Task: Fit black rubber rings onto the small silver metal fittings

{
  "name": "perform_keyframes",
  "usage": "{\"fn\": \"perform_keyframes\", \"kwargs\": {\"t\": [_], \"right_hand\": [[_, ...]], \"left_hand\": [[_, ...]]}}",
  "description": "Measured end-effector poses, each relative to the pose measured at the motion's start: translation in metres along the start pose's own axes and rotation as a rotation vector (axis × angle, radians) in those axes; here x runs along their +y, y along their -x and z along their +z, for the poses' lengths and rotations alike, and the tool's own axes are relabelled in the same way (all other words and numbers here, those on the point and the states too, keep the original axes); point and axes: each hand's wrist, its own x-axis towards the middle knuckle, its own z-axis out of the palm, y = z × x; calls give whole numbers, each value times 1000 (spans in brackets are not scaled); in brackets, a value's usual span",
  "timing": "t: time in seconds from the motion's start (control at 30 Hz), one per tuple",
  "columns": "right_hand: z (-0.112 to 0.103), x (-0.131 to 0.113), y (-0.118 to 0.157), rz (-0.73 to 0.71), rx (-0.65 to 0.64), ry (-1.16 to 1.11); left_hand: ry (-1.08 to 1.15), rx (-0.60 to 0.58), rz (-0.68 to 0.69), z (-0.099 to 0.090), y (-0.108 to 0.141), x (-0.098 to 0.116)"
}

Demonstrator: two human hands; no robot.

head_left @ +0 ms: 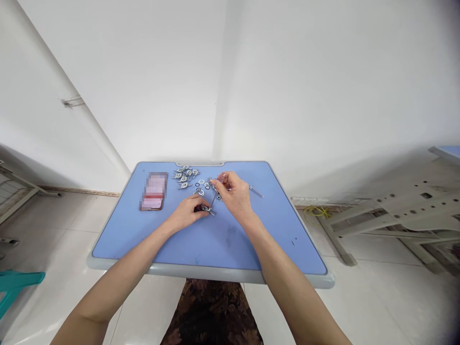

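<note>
On the blue tabletop, my left hand (187, 213) pinches a small metal fitting (206, 208) and steadies it low over the surface. My right hand (233, 192), fingers closed, grips a thin screwdriver-like tool (214, 198); its handle is mostly hidden by the fingers. The shaft slants down to the metal fitting, and its tip seems to touch it. Just beyond both hands lie loose flat metal pieces and rings (201, 182), partly covered by the right hand. Behind them is a pile of similar metal fittings (186, 174).
A phone (155, 191) with its screen lit lies on the left of the desk (230, 239). Another thin metal tool (256, 191) rests right of my right hand. A white wall (172, 86) stands behind. A teal stool (17, 282) is at lower left, and a desk frame (388, 211) at right.
</note>
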Motion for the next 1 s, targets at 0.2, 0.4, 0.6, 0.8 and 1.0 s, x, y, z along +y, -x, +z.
{"fn": "perform_keyframes", "kwargs": {"t": [0.2,0.4,0.6,0.8,1.0], "right_hand": [[-2,-2,-1,5,49,-20],[0,0,-1,14,33,-31],[2,1,0,22,23,-27],[2,2,-1,13,24,-23],[2,1,-1,27,32,-37]], "left_hand": [[0,3,-10,-1,0,2],[4,3,-8,0,0,0],[-8,5,-4,0,0,-1],[-5,5,-2,1,0,-2],[-25,2,3,1,0,-2]]}}
